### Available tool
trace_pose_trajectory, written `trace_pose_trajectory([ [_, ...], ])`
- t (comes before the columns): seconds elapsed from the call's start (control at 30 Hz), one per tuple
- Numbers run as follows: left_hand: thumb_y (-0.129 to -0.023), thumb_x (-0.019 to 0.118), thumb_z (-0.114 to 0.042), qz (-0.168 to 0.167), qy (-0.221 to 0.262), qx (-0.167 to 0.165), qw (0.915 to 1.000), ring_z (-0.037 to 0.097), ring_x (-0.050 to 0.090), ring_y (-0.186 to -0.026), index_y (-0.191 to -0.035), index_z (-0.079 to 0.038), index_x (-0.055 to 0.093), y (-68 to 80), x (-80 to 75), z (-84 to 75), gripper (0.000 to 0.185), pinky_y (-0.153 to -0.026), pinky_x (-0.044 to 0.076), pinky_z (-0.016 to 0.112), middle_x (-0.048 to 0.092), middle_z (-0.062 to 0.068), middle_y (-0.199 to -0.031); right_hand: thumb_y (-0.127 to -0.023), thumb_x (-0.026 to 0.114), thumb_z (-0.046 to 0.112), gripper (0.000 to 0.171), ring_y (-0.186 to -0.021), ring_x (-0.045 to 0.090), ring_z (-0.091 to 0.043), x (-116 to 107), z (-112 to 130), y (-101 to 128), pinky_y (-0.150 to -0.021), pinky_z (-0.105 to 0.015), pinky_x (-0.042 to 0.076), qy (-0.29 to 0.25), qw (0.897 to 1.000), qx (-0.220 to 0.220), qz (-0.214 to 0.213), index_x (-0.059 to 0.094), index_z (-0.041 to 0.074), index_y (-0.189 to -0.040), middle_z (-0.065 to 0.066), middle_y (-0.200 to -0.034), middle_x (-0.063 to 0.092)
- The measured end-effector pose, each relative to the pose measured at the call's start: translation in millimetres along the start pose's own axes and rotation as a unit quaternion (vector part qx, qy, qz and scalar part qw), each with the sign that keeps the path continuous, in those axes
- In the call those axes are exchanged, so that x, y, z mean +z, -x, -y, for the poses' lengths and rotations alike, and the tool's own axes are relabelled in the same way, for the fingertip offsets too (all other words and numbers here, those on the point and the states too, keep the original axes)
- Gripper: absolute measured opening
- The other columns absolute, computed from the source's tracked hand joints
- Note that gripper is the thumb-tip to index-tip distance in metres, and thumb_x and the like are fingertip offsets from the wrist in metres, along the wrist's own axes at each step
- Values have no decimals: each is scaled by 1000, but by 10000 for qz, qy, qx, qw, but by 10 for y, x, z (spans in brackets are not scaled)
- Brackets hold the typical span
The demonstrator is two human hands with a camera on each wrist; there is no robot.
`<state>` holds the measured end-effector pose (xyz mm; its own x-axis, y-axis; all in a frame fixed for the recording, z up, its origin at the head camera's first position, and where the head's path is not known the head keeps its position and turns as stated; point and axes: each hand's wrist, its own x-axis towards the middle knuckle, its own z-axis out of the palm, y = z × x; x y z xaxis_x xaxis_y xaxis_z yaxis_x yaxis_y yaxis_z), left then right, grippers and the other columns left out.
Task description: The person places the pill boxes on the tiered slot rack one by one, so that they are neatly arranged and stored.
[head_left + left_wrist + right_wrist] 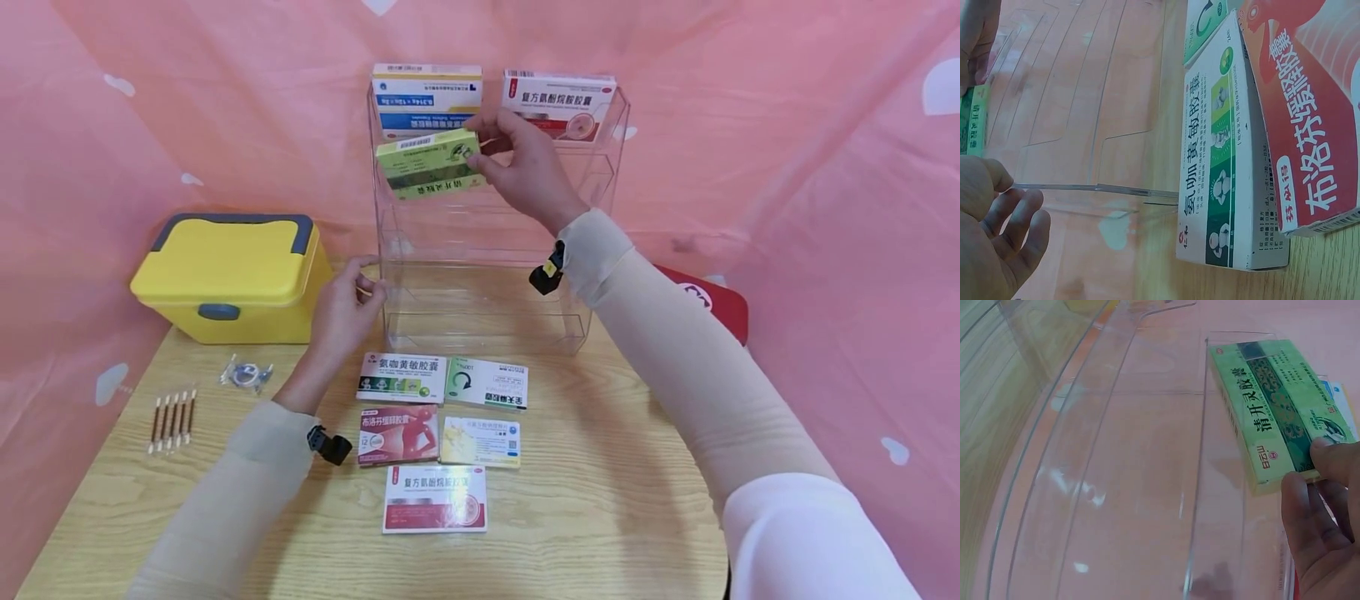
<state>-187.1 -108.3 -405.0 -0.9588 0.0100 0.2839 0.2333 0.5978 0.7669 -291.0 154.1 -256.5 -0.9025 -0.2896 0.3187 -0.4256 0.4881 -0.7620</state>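
My right hand [528, 167] pinches one end of a green medicine box [431, 165], thumb on its printed face. The box is tilted in front of the upper tiers of a clear plastic display rack [487, 329]. In the right wrist view, the same green box [1272, 406] overlaps a rack tier, and the fingers [1300, 512] curl under its end. Low on the rack's left side, my left hand [348, 300] pinches the side panel's edge between thumb and fingers, as the left wrist view shows. On the top tier stand a blue-and-white box [427, 96] and a red-and-white box [562, 104].
Several medicine boxes lie before the rack, among them a white-and-green one [401, 377], a pink one [397, 435] and a red-and-white one [435, 500]. A yellow case [225, 275] stands left, near cotton swabs [172, 421]. A red case [712, 304] is partly behind my right arm.
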Motion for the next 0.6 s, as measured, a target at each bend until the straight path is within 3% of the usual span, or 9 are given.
trace_pose_trajectory([
  [0.17,-100,64,-17,37,46,-14,10000,22,58,-75,-139,-11,57,2,-3,13,40,-61,49,37,64,8,-90,-94,74,14,40,-111,62,-17,14,-42,9,-91,-30,52,-70,9996,237,102,60,16,-131,0,-124,63],
  [0.4,-100,64,-17,52,47,-26,10000,22,58,-75,-139,-11,57,-2,1,27,40,-60,49,37,63,7,-90,-93,76,13,40,-110,62,-19,26,-89,24,-96,-29,50,-216,9995,193,86,60,15,-130,-1,-124,64],
  [0.6,-100,64,-16,34,65,-13,10000,22,59,-75,-138,-11,58,-3,3,15,39,-61,49,37,64,8,-91,-95,73,18,38,-111,60,-15,42,-112,87,-89,-30,54,359,9992,-162,-72,59,14,-130,2,-130,58],
])
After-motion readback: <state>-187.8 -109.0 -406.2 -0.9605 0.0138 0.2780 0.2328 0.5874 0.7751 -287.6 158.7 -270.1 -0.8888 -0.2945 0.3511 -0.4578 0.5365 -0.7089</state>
